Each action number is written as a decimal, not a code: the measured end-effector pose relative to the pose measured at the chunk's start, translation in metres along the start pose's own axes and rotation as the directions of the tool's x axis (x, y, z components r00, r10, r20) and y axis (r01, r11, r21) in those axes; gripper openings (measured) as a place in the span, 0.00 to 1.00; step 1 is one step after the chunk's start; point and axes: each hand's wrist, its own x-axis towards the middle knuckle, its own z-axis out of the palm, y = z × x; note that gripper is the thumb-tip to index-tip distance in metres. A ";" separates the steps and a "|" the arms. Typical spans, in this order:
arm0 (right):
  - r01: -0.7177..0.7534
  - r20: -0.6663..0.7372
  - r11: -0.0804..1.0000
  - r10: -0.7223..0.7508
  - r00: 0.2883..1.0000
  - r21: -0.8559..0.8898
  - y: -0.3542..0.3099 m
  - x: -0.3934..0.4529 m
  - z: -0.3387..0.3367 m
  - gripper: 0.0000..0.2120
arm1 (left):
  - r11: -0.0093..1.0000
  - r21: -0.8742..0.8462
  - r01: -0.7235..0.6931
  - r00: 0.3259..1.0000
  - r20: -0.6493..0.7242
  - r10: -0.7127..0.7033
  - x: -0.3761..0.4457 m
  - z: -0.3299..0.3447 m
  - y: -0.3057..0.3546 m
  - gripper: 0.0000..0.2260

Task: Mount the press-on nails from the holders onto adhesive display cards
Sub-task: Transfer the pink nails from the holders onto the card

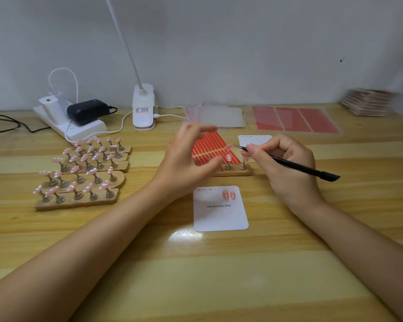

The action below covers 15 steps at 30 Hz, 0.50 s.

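While right hand (286,163) grips tweezers (289,162), perhaps a nail (229,146)

I see a striped wooden table (219,275) bearing, at near centre, a white display card (221,217) printed "Handmade Nail", with a single nail holder strip (233,171) just beyond it and a red adhesive sheet (213,147) and second white card (254,140) farther back. To the left I see rows of wooden holders (84,173) carrying pink nails. Along the far edge lie a white power strip (79,129), a clip lamp (143,108), clear bags (219,116), red sheets (296,119) and a stack of cards (365,102).
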 end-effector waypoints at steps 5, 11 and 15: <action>0.019 0.015 1.000 -0.018 1.000 -0.014 0.000 -0.002 0.000 0.13 | 0.978 0.032 -0.204 0.976 0.081 0.201 -0.020 -0.023 0.007 0.10; 0.087 0.041 0.991 -0.083 0.996 -0.103 0.002 -0.005 -0.001 0.13 | 0.956 0.225 -0.189 0.934 0.341 0.104 -0.040 -0.018 -0.012 0.19; 0.177 0.064 0.971 -0.169 0.984 -0.163 -0.002 -0.008 -0.003 0.12 | 0.971 0.178 -0.157 0.941 0.326 0.093 -0.039 -0.017 -0.014 0.20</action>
